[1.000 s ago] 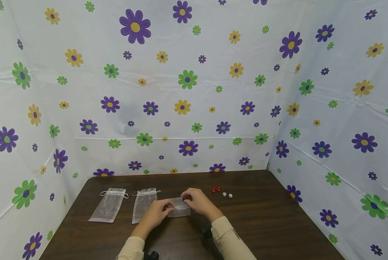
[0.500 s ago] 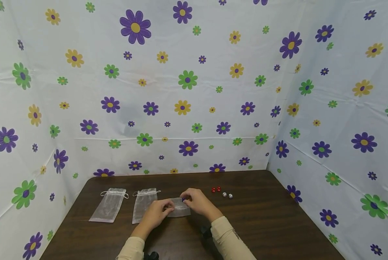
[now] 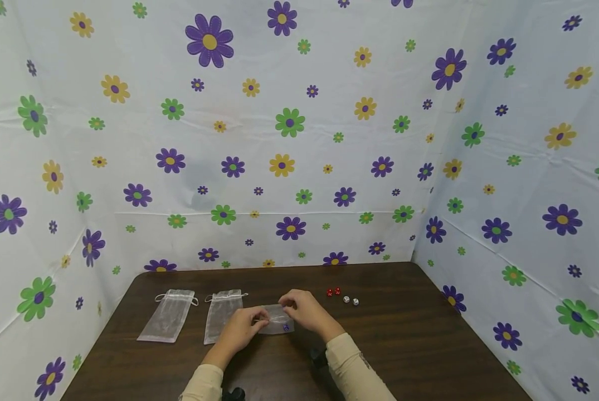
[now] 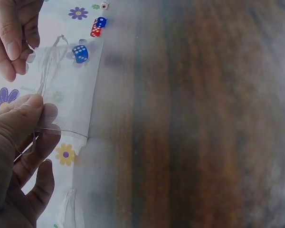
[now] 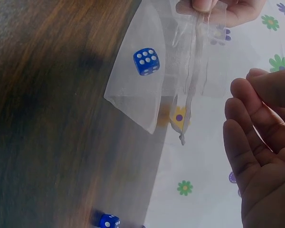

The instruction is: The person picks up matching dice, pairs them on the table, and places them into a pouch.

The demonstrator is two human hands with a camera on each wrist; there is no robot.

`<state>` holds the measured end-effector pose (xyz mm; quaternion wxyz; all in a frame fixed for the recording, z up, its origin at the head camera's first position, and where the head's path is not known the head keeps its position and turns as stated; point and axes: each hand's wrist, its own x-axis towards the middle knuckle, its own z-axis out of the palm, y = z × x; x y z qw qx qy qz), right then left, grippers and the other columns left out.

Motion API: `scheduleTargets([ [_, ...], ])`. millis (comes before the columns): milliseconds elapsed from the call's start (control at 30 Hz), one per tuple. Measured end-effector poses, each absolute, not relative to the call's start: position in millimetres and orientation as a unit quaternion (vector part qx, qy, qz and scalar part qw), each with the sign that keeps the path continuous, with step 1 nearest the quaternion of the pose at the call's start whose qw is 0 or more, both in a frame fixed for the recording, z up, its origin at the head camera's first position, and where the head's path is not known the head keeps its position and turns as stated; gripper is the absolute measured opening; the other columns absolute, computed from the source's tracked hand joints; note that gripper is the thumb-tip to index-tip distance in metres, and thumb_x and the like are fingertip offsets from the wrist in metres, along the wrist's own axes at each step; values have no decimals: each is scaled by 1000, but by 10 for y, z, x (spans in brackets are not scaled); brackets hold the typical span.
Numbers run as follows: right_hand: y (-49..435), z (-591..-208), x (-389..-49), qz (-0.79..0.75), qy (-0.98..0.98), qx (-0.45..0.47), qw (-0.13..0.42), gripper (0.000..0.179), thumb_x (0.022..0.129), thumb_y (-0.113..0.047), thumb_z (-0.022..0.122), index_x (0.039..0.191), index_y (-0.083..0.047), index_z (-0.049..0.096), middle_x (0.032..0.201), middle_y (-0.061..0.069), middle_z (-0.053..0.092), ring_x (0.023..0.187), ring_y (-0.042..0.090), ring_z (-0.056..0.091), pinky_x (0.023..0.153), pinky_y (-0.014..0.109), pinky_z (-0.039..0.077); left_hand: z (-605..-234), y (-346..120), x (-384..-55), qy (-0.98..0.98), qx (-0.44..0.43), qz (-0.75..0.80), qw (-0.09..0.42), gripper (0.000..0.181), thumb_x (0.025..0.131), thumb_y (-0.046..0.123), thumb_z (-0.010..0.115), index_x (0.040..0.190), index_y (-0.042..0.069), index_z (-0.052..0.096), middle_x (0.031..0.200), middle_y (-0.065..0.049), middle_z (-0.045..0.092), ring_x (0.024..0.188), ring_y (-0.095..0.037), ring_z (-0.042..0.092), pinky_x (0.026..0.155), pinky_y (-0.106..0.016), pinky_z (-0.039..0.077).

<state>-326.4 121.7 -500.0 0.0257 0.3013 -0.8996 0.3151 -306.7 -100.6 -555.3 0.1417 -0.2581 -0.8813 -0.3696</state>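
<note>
My left hand (image 3: 243, 328) pinches a sheer white drawstring bag (image 3: 273, 313) near its gathered cord, thumb against fingers in the left wrist view. A blue die (image 5: 146, 61) with white pips shows through the mesh in the bag's lower part. Beside the bag's mouth is my right hand (image 3: 306, 313); in the right wrist view its fingers (image 5: 237, 142) are loosely bent, with nothing between them. A second blue die (image 5: 109, 221) lies on the table, hidden behind the right hand in the head view.
Two more sheer bags, one far left (image 3: 167, 316) and one nearer (image 3: 222, 316), lie flat on the dark wooden table (image 3: 419, 345). Right of the hands sit two red dice (image 3: 333, 292) and two white dice (image 3: 351, 301). A flowered cloth (image 3: 289, 167) surrounds the table's back and sides.
The blue die that was between my right fingertips has been let go and now shows lower down in the bag. Both hands stay in nearly the same place.
</note>
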Motion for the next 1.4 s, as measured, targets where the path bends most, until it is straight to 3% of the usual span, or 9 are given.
scheduleTargets([
  [300, 1282, -5006, -3292, 319, -896, 305, 53, 14, 93, 1, 70, 107, -1, 74, 99, 4, 70, 89, 12, 63, 81, 30, 55, -5546, -1004, -3055, -882, -259, -366, 147, 10, 89, 11, 77, 89, 19, 71, 84, 13, 71, 77, -1, 63, 70, -30, 54],
  [1400, 1644, -5205, -3372, 319, -907, 269, 56, 15, 93, 0, 69, 108, -1, 72, 103, 7, 71, 98, 24, 66, 89, 43, 54, -5577, -1004, -3019, -887, -252, -359, 145, 10, 90, 14, 76, 89, 21, 71, 83, 16, 70, 76, 0, 62, 70, -30, 53],
])
